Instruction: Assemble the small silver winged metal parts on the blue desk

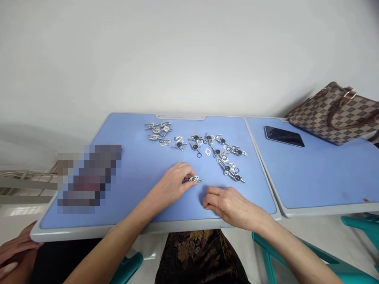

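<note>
My left hand (177, 180) pinches a small silver metal fitting (194, 179) with a flat flange and a thin pin or tube sticking out to the right. It is held just above or on the blue tabletop. My right hand (226, 202) rests on the table to the right and nearer me, its fingers curled together; whatever they hold, if anything, is hidden. Beyond my hands lie several similar fittings with round black centres, one of them a black-centred fitting (218, 152). Among them are a thin oval metal gasket (207, 152) and a black ring (199, 155).
A pile of silver fittings (160, 129) lies at the table's back. A blurred-out object (91, 177) is on the left. On the adjoining table (314, 181) are a phone (284, 136) and a checkered handbag (337, 114). Another person's hand (20, 244) is at lower left.
</note>
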`<action>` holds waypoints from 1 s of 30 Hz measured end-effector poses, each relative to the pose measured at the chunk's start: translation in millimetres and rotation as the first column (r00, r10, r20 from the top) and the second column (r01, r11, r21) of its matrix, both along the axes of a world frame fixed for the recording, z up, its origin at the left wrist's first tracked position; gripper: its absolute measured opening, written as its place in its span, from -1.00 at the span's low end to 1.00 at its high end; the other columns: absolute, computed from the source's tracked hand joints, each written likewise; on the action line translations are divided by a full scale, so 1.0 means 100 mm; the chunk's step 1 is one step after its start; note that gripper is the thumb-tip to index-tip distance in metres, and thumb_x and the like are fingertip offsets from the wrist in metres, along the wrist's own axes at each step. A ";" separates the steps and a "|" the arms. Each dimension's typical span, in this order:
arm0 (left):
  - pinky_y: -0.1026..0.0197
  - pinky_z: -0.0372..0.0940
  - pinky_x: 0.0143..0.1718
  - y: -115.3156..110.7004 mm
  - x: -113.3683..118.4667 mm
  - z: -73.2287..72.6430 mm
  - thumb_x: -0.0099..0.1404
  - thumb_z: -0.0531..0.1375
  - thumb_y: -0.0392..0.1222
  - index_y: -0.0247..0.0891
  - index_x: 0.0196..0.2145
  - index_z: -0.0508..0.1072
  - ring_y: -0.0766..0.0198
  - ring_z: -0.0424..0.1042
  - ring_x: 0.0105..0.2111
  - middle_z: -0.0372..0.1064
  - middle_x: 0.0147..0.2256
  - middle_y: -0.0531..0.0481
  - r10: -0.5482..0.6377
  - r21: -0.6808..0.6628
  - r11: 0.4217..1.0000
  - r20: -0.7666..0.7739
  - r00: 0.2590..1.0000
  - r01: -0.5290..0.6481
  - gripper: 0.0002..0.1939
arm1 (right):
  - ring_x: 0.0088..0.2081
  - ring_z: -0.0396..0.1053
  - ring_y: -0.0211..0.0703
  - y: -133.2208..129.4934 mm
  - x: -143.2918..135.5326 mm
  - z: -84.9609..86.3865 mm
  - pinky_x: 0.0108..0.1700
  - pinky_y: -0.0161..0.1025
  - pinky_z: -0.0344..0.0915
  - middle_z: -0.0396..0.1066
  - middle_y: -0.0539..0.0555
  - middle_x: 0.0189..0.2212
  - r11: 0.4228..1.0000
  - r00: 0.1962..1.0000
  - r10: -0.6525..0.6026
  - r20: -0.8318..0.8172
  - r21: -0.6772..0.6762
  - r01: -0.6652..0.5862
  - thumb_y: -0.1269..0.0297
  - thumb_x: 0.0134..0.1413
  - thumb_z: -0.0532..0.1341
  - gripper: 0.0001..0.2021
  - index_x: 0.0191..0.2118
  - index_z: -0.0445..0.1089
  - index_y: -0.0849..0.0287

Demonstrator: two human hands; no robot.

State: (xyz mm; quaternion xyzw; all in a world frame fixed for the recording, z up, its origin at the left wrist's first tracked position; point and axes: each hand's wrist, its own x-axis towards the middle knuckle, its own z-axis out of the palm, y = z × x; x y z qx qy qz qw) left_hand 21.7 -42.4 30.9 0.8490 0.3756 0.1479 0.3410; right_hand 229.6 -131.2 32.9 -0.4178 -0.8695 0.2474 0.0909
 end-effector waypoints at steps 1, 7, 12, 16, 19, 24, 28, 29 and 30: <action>0.14 0.26 -0.23 0.00 0.00 0.00 0.30 0.11 -0.22 -0.22 -0.37 0.36 0.18 0.34 -0.26 0.36 -0.33 0.00 0.000 0.000 1.000 -0.001 1.000 0.000 -0.91 | -0.44 0.30 -0.26 0.00 -0.01 -0.01 -0.40 -0.30 0.20 0.39 0.06 -0.30 1.000 1.000 -0.001 0.023 0.025 0.001 0.40 0.35 0.03 -0.79 -0.23 0.40 0.19; 0.15 0.25 -0.20 0.01 0.00 0.00 0.29 0.14 -0.25 -0.23 -0.36 0.36 0.18 0.34 -0.24 0.36 -0.30 0.00 -0.011 -0.005 1.000 -0.006 1.000 0.011 -0.95 | -0.36 0.34 -0.25 0.10 0.07 -0.05 -0.29 -0.29 0.29 0.39 0.07 -0.27 0.990 0.977 -0.125 -0.172 -0.089 0.111 0.43 0.31 0.06 -0.85 -0.22 0.36 0.19; 0.16 0.24 -0.18 0.02 -0.01 0.00 0.30 0.14 -0.29 -0.22 -0.35 0.37 0.19 0.33 -0.22 0.36 -0.29 0.02 -0.037 -0.016 0.999 -0.009 0.999 0.037 -0.95 | -0.37 0.30 -0.27 0.47 0.10 -0.01 -0.29 -0.30 0.22 0.42 -0.02 -0.39 0.914 0.904 -0.346 -0.252 -0.310 0.264 0.36 0.25 0.16 -0.90 -0.29 0.41 0.18; 0.17 0.22 -0.21 0.01 -0.01 0.00 0.30 0.13 -0.31 -0.23 -0.36 0.37 0.20 0.33 -0.24 0.34 -0.31 0.02 -0.031 -0.006 1.000 -0.020 0.999 0.031 -0.93 | -0.41 0.24 -0.30 0.72 0.02 0.00 -0.33 -0.31 0.16 0.37 -0.06 -0.46 0.889 0.919 -0.329 -0.219 -0.401 0.223 0.32 0.23 0.16 -0.87 -0.30 0.44 0.19; 0.18 0.22 -0.22 0.01 -0.01 -0.01 0.29 0.15 -0.31 -0.23 -0.37 0.37 0.20 0.32 -0.24 0.34 -0.32 0.02 -0.042 0.003 0.999 -0.025 0.999 0.042 -0.94 | -0.43 0.21 -0.31 0.79 -0.03 0.01 -0.35 -0.32 0.13 0.35 -0.07 -0.48 0.876 0.933 -0.307 -0.188 -0.440 0.200 0.32 0.21 0.17 -0.87 -0.30 0.45 0.20; 0.18 0.22 -0.23 0.01 0.00 -0.04 0.29 0.16 -0.31 -0.24 -0.38 0.37 0.20 0.32 -0.26 0.35 -0.34 0.03 -0.043 0.020 0.999 -0.010 0.999 0.043 -0.93 | -0.43 0.21 -0.30 0.82 -0.02 0.07 -0.37 -0.32 0.12 0.35 -0.07 -0.49 0.856 0.950 -0.290 -0.117 -0.475 0.202 0.31 0.17 0.20 -0.89 -0.31 0.47 0.18; 0.18 0.22 -0.23 0.01 0.00 -0.04 0.29 0.16 -0.32 -0.24 -0.37 0.39 0.21 0.32 -0.26 0.36 -0.33 0.03 -0.030 -0.002 1.000 -0.009 1.000 0.030 -0.94 | -0.42 0.23 -0.29 0.84 -0.02 0.10 -0.36 -0.31 0.13 0.38 -0.05 -0.48 0.841 0.953 -0.292 -0.085 -0.497 0.213 0.33 0.14 0.21 -0.90 -0.32 0.48 0.19; 0.17 0.22 -0.23 0.01 0.00 -0.04 0.29 0.17 -0.32 -0.24 -0.36 0.39 0.21 0.32 -0.25 0.36 -0.32 0.03 -0.028 -0.003 1.000 -0.010 1.000 0.028 -0.94 | -0.42 0.24 -0.29 0.85 -0.02 0.10 -0.37 -0.31 0.13 0.39 -0.04 -0.47 0.839 0.954 -0.291 -0.076 -0.498 0.216 0.33 0.14 0.21 -0.90 -0.32 0.48 0.19; 0.18 0.22 -0.23 0.01 0.00 -0.04 0.29 0.17 -0.32 -0.24 -0.36 0.39 0.21 0.32 -0.25 0.36 -0.32 0.03 -0.025 -0.001 1.000 -0.010 1.000 0.025 -0.94 | -0.42 0.24 -0.29 0.85 -0.03 0.10 -0.37 -0.31 0.12 0.40 -0.04 -0.47 0.839 0.954 -0.291 -0.068 -0.497 0.221 0.33 0.13 0.22 -0.89 -0.32 0.48 0.19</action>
